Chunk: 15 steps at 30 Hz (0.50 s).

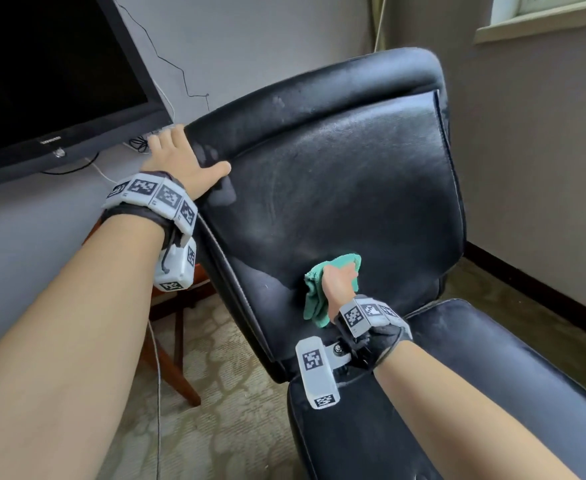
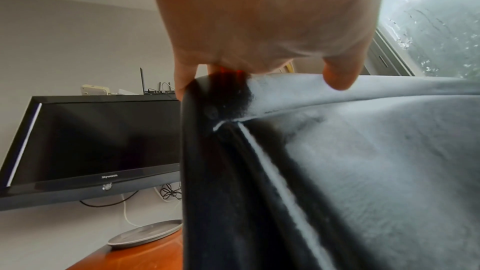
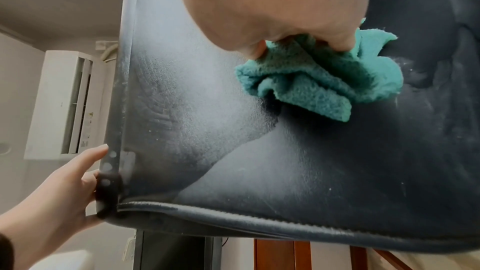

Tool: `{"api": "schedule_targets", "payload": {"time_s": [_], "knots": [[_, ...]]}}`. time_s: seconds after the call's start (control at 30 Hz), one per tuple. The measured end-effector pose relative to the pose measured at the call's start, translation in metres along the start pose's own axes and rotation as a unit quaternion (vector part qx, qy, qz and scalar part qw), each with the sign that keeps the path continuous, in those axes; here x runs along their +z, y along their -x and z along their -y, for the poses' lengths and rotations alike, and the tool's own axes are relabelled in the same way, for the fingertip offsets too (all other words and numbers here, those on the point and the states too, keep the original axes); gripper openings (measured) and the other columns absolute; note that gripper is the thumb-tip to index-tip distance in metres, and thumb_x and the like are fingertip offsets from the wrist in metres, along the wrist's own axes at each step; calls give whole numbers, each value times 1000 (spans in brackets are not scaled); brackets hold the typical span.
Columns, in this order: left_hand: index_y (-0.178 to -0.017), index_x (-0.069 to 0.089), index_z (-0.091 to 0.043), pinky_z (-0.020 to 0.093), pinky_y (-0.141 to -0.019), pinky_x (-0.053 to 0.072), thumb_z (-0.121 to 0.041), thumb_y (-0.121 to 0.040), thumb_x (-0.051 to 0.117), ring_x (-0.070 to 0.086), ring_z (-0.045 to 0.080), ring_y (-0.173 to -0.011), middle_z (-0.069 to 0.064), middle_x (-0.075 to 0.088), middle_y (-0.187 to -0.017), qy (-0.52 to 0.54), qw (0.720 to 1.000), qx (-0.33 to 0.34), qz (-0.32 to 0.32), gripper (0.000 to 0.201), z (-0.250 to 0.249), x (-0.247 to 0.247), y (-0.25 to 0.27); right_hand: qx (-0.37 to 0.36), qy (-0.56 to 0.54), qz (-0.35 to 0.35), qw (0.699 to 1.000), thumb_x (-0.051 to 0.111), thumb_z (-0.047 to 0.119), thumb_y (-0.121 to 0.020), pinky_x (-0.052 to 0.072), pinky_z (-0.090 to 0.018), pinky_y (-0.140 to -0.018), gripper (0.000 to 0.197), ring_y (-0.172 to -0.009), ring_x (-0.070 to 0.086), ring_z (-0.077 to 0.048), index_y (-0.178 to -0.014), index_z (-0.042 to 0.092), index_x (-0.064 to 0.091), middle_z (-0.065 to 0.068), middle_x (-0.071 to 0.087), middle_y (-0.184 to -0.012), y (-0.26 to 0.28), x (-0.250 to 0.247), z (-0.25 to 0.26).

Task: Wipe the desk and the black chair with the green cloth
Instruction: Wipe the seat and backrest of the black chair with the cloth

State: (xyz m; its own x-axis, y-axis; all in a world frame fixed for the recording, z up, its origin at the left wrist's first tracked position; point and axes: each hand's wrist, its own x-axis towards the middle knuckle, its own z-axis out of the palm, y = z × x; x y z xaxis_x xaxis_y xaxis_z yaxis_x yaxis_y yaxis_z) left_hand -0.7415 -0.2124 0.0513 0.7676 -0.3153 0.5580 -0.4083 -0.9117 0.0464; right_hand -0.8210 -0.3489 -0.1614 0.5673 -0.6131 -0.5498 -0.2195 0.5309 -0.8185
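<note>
Right hand [image 1: 340,279] presses bunched green cloth [image 1: 314,299] against black chair [image 1: 347,174]; left hand [image 1: 180,157] grips its top corner.

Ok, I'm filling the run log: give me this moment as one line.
phase: wiping black chair backrest | right hand: grips green cloth against backrest | left hand: holds backrest's top corner | desk: untouched now

The only readable word was "Skyworth", printed small and white on the lower bezel of the black television [image 2: 103,141].
</note>
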Motion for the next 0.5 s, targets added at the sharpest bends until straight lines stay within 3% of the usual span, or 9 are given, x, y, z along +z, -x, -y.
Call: {"api": "schedule_targets", "payload": {"time_s": [0.03,0.1,0.17,0.23,0.3,0.37,0.4,0.43,0.5], "knots": [[-139,29,0,49,-100,32,-55,-82,60,29,34,-129,19,34,-140,-7,1000,-3,-12,85,6,-1,6,6,2,-4,1000,27,26,-77,29,-23,-75,9,-92,30,-22,-77,28,35,8,25,-99,8,2,-1],[-140,27,-1,51,-100,30,-57,-81,60,30,35,-128,19,34,-140,-11,999,-12,-32,88,19,-4,18,-17,17,16,1000,33,21,-82,29,-29,-96,21,-102,28,-17,-95,34,43,8,24,-114,19,7,-11],[-141,26,-1,52,-100,29,-59,-80,60,31,35,-127,19,33,-139,-15,999,-21,-41,91,30,-7,29,-34,26,32,999,36,15,-87,28,-35,-105,42,-106,31,-18,-126,31,37,9,24,-119,25,10,-22],[-141,25,0,52,-100,29,-61,-80,58,31,36,-126,19,33,-138,-25,998,-31,-47,93,39,-13,42,-40,30,37,998,36,9,-87,30,-35,-101,42,-103,29,-19,-122,33,33,10,24,-117,32,13,-31],[-141,24,1,52,-100,27,-62,-81,57,30,35,-126,19,33,-138,-32,998,-35,-52,93,45,-20,53,-37,39,46,997,36,11,-85,36,-36,-86,37,-96,32,-29,-100,44,36,13,30,-107,35,17,-35],[-142,23,1,51,-101,26,-62,-82,56,29,35,-128,19,33,-139,-30,997,-39,-56,93,48,-27,64,-43,45,58,996,34,19,-75,20,-33,-62,29,-81,16,-25,-72,44,18,16,10,-92,8,25,-49],[-143,23,1,51,-102,25,-62,-82,55,28,34,-129,18,32,-140,-30,997,-42,-55,93,49,-31,68,-47,39,73,995,33,22,-70,11,-31,-62,28,-75,9,-19,-70,43,14,14,-1,-89,-13,31,-57],[-143,22,0,51,-102,25,-62,-82,55,28,34,-130,18,32,-141,-32,997,-46,-53,94,49,-34,73,-62,27,83,994,33,23,-68,14,-28,-61,30,-65,7,-15,-71,48,17,11,-6,-84,-23,34,-61],[-144,20,0,50,-102,25,-63,-82,53,27,33,-130,17,31,-141,-41,997,-49,-50,95,48,-40,80,-86,18,104,991,37,21,-75,40,-34,-59,41,-65,34,0,-84,57,20,19,10,-84,-3,35,-57]]}}
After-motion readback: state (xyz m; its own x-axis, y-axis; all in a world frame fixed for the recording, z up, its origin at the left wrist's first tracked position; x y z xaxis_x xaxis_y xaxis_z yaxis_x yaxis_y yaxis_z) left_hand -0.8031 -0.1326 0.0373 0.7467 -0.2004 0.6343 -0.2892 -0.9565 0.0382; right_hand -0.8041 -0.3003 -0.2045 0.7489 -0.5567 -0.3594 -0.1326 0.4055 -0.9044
